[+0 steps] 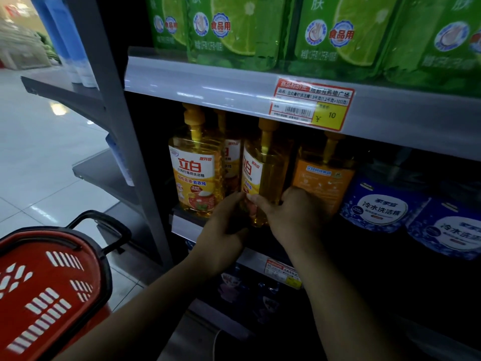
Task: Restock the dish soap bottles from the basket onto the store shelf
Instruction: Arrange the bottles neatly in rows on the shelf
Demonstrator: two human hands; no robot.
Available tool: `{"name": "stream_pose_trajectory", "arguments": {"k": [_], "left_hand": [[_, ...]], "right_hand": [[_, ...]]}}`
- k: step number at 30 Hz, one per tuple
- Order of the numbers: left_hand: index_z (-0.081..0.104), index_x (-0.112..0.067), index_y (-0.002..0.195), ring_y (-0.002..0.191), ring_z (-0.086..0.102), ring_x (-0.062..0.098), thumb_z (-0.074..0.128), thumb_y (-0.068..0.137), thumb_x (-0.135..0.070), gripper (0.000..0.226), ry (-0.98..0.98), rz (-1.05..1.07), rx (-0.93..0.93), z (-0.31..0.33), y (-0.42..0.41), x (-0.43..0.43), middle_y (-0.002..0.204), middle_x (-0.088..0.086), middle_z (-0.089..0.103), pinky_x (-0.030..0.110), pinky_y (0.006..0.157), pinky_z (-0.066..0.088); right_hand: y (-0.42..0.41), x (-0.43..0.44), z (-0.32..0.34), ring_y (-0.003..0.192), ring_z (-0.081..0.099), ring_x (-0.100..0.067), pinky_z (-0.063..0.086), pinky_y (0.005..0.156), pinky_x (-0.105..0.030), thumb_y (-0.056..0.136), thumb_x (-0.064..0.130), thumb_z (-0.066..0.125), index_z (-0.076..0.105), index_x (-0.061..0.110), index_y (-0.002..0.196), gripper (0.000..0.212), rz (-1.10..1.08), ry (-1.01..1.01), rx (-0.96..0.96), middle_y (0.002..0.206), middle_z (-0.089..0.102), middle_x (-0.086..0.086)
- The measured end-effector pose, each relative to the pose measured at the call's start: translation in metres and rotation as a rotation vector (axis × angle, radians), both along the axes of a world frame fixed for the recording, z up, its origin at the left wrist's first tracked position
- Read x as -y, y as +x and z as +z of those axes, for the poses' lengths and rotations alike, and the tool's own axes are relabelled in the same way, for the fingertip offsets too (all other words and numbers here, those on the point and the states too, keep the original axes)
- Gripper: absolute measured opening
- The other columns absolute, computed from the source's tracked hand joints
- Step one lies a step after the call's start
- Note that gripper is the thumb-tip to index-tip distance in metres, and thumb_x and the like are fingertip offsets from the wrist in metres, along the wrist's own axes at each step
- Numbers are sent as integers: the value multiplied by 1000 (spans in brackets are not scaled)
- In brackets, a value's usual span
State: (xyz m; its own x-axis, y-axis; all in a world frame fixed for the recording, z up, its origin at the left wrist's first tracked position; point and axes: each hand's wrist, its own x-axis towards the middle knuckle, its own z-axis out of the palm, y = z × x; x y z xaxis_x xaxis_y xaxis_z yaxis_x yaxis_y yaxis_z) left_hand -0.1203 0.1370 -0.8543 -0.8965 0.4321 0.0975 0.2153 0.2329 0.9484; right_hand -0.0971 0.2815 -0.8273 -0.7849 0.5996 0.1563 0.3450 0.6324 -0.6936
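A yellow dish soap bottle point(263, 168) with a pump top stands on the middle shelf point(182, 225), turned so its label faces left. My left hand point(223, 225) grips its lower left side and my right hand point(289, 217) grips its lower right side. Another yellow bottle point(195, 175) stands to its left facing forward, with one more behind it. An orange-labelled bottle point(322, 178) stands to the right. The red basket point(46, 287) sits low at the left; its inside is hidden.
Green lime soap bottles point(234, 29) fill the upper shelf above a price tag point(312, 102). Blue-labelled bottles point(382, 204) stand at the right of the middle shelf. A grey shelf upright point(122, 126) is at the left, with tiled floor point(39, 152) beyond.
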Motion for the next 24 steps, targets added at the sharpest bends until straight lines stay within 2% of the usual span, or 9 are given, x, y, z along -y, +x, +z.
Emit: {"name": "stream_pose_trajectory", "arguments": {"k": [4, 7, 10, 12, 14, 16, 19, 22, 24], "left_hand": [[43, -39, 146, 117, 54, -16, 58, 96, 0, 65, -6, -46, 68, 1, -5, -7, 131, -25, 60, 17, 102, 49], [40, -31, 153, 128, 55, 3, 59, 96, -6, 65, 11, -40, 111, 3, -7, -12, 134, -19, 59, 32, 109, 46], [36, -29, 154, 135, 50, 10, 62, 94, -10, 68, 40, -39, 110, 7, -12, -17, 141, -13, 57, 40, 115, 43], [34, -29, 154, 135, 48, 9, 62, 95, -5, 70, 42, -37, 95, 13, -14, -21, 140, -13, 54, 39, 116, 41], [35, -32, 152, 135, 48, 7, 65, 93, -4, 72, 41, -46, 71, 18, -15, -26, 139, -15, 54, 40, 117, 41], [38, -35, 147, 137, 47, 8, 73, 83, -19, 74, 27, -30, 45, 19, -19, -30, 142, -13, 53, 44, 118, 40], [33, -39, 153, 143, 42, 16, 73, 62, -51, 100, 23, -5, 68, 14, -28, -34, 154, -5, 44, 50, 118, 39], [32, -35, 155, 141, 38, 18, 75, 73, -38, 93, -16, 32, 44, 18, -23, -35, 154, 0, 37, 43, 118, 36], [36, -36, 153, 139, 40, 17, 76, 76, -35, 86, 7, 49, 54, 15, -21, -35, 152, 0, 39, 43, 117, 37]], "right_hand": [[-1, -3, 4, 86, 68, -29, 50, 66, -30, 93, 57, 61, 70, 11, 95, 47, -42, 132, 46, 93, 71, -11], [1, -3, 6, 86, 68, -29, 46, 66, -29, 102, 44, 53, 72, 10, 95, 40, -73, 200, 68, 94, 72, -11], [2, -3, 3, 87, 69, -26, 48, 69, -28, 100, 35, 59, 73, 10, 96, 29, -48, 17, -26, 93, 73, -8], [5, -3, 1, 89, 70, -25, 49, 71, -29, 98, 25, 64, 74, 10, 94, 19, 10, -194, -108, 89, 71, -4], [10, -1, 2, 93, 67, -19, 52, 79, -30, 97, 17, 65, 74, 11, 100, 11, 67, -298, -140, 91, 67, 3], [12, -1, 3, 96, 66, -13, 54, 87, -32, 96, 12, 65, 74, 17, 101, 11, 106, -365, -160, 93, 67, 8], [12, -1, 7, 90, 64, -8, 52, 87, -32, 95, 11, 64, 60, 32, 79, 26, 133, -501, -162, 86, 63, 15], [13, -4, 9, 88, 62, -9, 52, 88, -35, 93, 8, 63, 59, 31, 80, 26, 184, -567, -139, 87, 63, 14], [13, -6, 10, 87, 64, -13, 53, 86, -36, 92, 11, 64, 67, 25, 89, 15, 196, -494, -115, 84, 64, 12]]}}
